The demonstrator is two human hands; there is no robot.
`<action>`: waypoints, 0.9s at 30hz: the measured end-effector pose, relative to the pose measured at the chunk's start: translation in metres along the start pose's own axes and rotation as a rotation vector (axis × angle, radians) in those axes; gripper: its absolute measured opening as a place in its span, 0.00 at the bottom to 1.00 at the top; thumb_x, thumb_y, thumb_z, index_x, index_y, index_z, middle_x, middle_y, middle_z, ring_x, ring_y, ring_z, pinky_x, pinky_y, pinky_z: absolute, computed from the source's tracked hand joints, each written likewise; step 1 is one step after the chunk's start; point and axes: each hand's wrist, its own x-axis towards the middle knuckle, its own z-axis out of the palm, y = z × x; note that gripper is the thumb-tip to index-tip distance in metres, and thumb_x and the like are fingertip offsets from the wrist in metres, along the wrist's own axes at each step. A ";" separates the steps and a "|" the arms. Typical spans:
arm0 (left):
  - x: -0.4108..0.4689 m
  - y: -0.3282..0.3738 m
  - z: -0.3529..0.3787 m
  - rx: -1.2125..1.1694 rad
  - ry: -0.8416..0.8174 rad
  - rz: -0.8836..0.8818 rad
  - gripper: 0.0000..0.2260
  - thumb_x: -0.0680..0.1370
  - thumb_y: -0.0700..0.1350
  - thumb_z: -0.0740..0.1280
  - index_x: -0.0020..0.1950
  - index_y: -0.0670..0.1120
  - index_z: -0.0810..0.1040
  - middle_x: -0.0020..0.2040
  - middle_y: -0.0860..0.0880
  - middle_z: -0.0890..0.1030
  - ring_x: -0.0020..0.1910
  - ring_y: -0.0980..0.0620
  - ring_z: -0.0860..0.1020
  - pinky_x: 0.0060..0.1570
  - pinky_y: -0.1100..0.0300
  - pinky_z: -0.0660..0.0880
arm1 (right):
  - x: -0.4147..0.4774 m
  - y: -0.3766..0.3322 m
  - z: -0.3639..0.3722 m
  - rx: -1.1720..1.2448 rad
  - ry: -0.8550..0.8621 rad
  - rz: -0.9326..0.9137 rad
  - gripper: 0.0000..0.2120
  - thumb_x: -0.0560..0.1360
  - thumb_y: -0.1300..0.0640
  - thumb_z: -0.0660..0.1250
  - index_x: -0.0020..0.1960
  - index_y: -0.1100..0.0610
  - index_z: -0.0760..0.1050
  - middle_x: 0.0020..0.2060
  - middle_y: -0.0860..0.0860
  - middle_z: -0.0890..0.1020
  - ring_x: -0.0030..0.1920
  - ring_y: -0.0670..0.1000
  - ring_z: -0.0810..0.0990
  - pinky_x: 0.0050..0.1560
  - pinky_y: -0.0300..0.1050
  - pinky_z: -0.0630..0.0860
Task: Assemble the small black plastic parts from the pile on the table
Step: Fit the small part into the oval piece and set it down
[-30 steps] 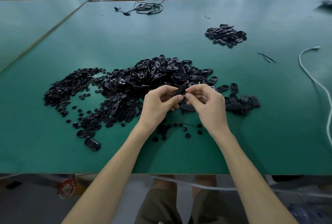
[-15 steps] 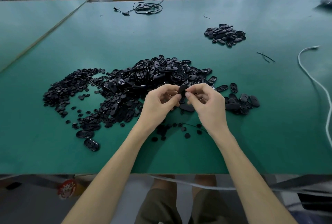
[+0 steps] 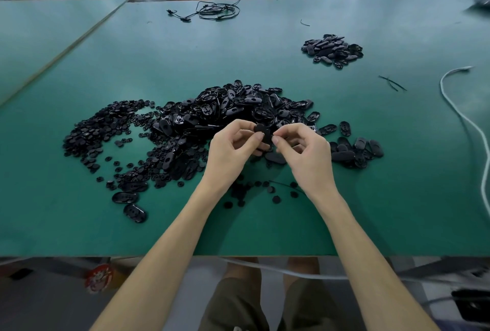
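At a green table (image 3: 265,52), small round pieces (image 3: 106,131) are lying scattered left of the main pile (image 3: 233,108) of black oval shells. Just in front of that pile, a person's left hand (image 3: 230,153) is pinching a black part (image 3: 262,134) between thumb and curled fingers, while the right hand (image 3: 307,153) is pinching its other side. A smaller heap (image 3: 332,51) is sitting well apart toward the far right, and a white cord (image 3: 466,123) is trailing along the right edge.

Open surface (image 3: 403,198): front-right, front-left, and the band behind the main pile (image 3: 233,113). Obstacles: that pile at centre, small discs (image 3: 106,129) spread to its left, white cable (image 3: 462,118) along the right, smaller pile (image 3: 332,51) far right
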 end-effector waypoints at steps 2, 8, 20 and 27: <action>0.000 0.001 -0.001 0.000 0.001 -0.014 0.04 0.80 0.39 0.74 0.54 0.41 0.83 0.44 0.46 0.88 0.45 0.49 0.87 0.47 0.59 0.82 | 0.000 0.000 0.000 -0.011 -0.025 -0.004 0.06 0.77 0.62 0.75 0.48 0.52 0.83 0.42 0.44 0.85 0.41 0.46 0.83 0.44 0.41 0.80; 0.000 0.004 -0.002 -0.009 -0.023 -0.020 0.05 0.80 0.40 0.74 0.55 0.43 0.83 0.43 0.47 0.87 0.42 0.49 0.86 0.43 0.60 0.81 | 0.002 0.002 0.002 -0.032 -0.026 0.001 0.09 0.78 0.63 0.74 0.46 0.48 0.81 0.47 0.48 0.84 0.43 0.46 0.84 0.45 0.42 0.80; 0.000 0.002 0.000 0.014 -0.068 -0.003 0.14 0.81 0.33 0.69 0.64 0.45 0.82 0.49 0.46 0.87 0.46 0.46 0.87 0.50 0.53 0.83 | 0.000 0.002 0.001 -0.007 -0.019 -0.002 0.12 0.77 0.65 0.75 0.46 0.48 0.82 0.47 0.49 0.83 0.45 0.51 0.85 0.46 0.57 0.84; 0.001 -0.002 -0.002 -0.025 -0.024 -0.026 0.09 0.83 0.35 0.68 0.61 0.40 0.84 0.48 0.44 0.88 0.50 0.47 0.88 0.52 0.57 0.83 | 0.002 0.005 0.002 -0.108 0.024 -0.014 0.07 0.77 0.61 0.75 0.47 0.50 0.83 0.47 0.44 0.81 0.44 0.42 0.82 0.45 0.32 0.76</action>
